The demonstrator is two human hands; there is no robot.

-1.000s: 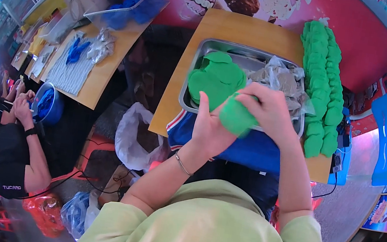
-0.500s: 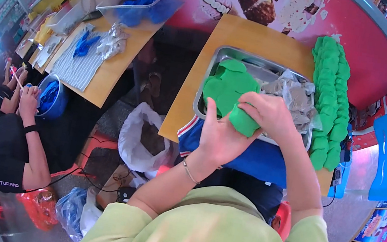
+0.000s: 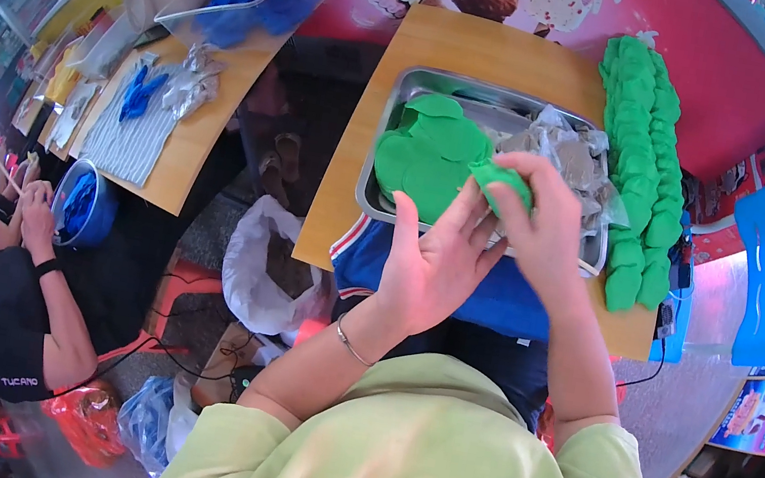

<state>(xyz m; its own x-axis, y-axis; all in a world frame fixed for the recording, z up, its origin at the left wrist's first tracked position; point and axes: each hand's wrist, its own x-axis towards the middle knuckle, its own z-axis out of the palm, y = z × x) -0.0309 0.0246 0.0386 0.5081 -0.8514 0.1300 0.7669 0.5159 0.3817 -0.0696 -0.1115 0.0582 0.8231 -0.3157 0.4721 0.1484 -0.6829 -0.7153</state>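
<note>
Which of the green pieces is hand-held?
The curled green piece, pinched in the right hand; the flat green pieces lie in the metal tray, the green rows to its right.

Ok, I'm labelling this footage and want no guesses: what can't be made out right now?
All in the head view:
Green piece: partly covered by the right hand.
Metal tray: part of the near rim, behind the right hand and left hand.
Green discs: their number, as they overlap.
Grey-brown lumps: what they are, under creased plastic.
Co-worker in black: head, partly cut off by the dark lens rim.
</note>
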